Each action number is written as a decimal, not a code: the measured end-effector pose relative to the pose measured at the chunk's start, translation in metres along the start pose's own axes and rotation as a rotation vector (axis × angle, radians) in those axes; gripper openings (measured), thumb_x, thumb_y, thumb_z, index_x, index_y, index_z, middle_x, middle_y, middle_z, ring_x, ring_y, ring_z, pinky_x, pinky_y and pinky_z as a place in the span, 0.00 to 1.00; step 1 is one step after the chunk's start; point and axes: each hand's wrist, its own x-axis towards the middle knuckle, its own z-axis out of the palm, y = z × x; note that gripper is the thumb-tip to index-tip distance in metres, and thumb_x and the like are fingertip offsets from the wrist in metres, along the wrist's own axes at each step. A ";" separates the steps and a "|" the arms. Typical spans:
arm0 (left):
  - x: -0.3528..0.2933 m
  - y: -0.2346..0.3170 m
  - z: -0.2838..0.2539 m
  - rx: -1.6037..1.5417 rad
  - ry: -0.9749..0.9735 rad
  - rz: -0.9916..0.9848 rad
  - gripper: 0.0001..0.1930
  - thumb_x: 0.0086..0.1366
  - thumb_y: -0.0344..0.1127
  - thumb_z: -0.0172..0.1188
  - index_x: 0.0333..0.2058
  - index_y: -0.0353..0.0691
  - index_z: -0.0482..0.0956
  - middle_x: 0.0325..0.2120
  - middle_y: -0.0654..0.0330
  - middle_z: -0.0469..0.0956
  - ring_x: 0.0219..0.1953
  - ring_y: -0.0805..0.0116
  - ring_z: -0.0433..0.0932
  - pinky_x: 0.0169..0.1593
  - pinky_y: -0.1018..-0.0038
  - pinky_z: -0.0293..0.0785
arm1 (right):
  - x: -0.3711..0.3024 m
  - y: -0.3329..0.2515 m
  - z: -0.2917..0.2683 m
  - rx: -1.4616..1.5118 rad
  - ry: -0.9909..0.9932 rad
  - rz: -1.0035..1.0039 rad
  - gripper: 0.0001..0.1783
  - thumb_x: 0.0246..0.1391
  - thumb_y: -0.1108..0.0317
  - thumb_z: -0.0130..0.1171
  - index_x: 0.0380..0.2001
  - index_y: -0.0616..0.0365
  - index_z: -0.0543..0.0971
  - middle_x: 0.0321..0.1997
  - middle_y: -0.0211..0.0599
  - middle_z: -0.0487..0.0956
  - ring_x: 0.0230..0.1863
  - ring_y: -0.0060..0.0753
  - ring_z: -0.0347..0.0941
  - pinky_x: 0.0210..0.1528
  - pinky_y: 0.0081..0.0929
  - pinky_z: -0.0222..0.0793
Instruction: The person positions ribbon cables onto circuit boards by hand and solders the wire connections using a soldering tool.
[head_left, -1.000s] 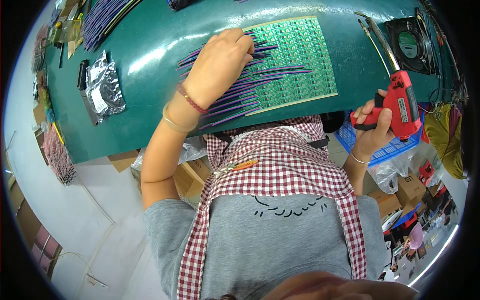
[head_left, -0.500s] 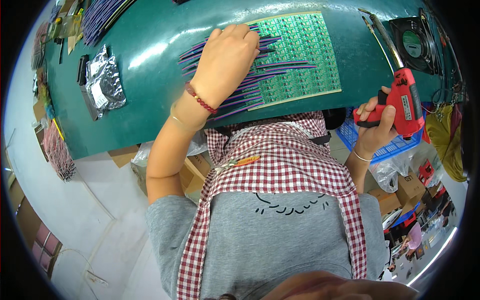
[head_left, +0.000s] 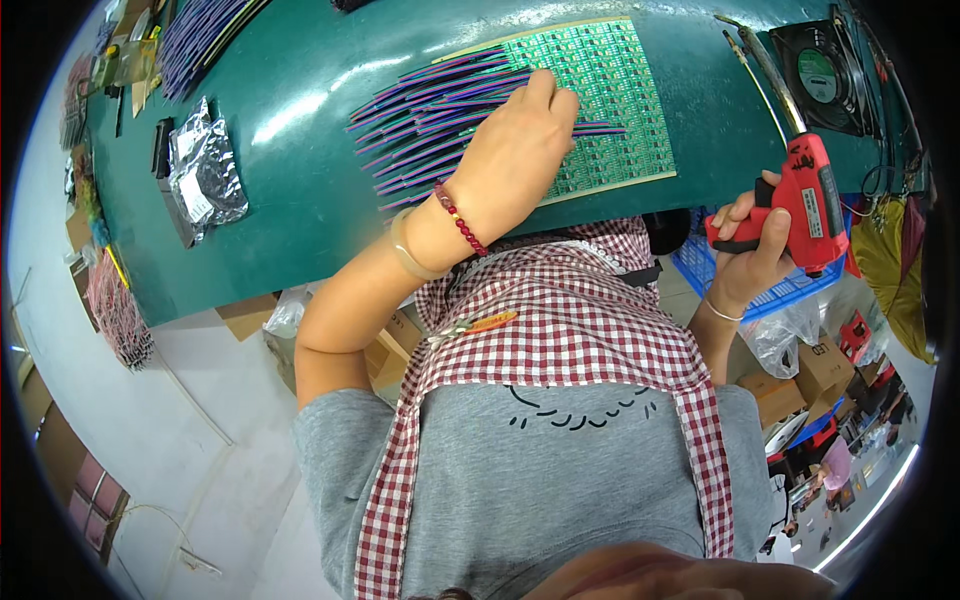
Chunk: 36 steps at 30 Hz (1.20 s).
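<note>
My left hand (head_left: 525, 150) is closed over the middle of a green circuit board panel (head_left: 625, 85), its fingers curled down. The fingertips are hidden, so I cannot tell what is pinched. Many thin purple, blue and black wires (head_left: 425, 125) fan out to the left, their right ends lying over the panel. One wire strand (head_left: 603, 129) pokes out to the right from beneath the hand. My right hand (head_left: 750, 250) grips a red soldering gun (head_left: 808, 200) by its black-trimmed handle, off the table's front edge. Its metal barrel points away toward the far side.
The green table (head_left: 290, 220) carries a silver foil bag (head_left: 207, 170) and another wire bundle (head_left: 205, 45) at left. A black fan (head_left: 825, 80) stands at far right. Below the edge are a blue basket (head_left: 790, 295) and cardboard boxes (head_left: 825, 370).
My left hand has moved right and slightly nearer across the panel, uncovering wires on the left. The right hand with the soldering gun has stayed almost still.
</note>
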 end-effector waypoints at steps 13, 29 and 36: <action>-0.007 0.009 0.011 0.310 -0.006 0.080 0.06 0.56 0.28 0.56 0.33 0.37 0.72 0.32 0.56 0.70 0.38 0.58 0.71 0.42 0.66 0.69 | 0.004 0.001 0.008 0.033 0.001 0.012 0.22 0.62 0.63 0.50 0.49 0.73 0.69 0.22 0.39 0.74 0.16 0.23 0.67 0.21 0.24 0.70; 0.018 -0.041 -0.034 0.182 0.123 0.064 0.09 0.57 0.27 0.61 0.36 0.36 0.72 0.31 0.52 0.72 0.38 0.51 0.73 0.43 0.62 0.70 | 0.003 0.003 0.007 -0.002 -0.023 0.022 0.22 0.63 0.60 0.49 0.50 0.71 0.68 0.22 0.39 0.73 0.16 0.23 0.66 0.22 0.25 0.68; -0.005 -0.047 -0.039 0.267 0.083 -0.049 0.09 0.56 0.28 0.63 0.34 0.36 0.73 0.32 0.54 0.72 0.38 0.52 0.73 0.44 0.62 0.71 | 0.001 0.002 0.005 -0.005 -0.016 0.035 0.23 0.64 0.60 0.49 0.51 0.71 0.68 0.22 0.39 0.73 0.16 0.23 0.66 0.22 0.24 0.68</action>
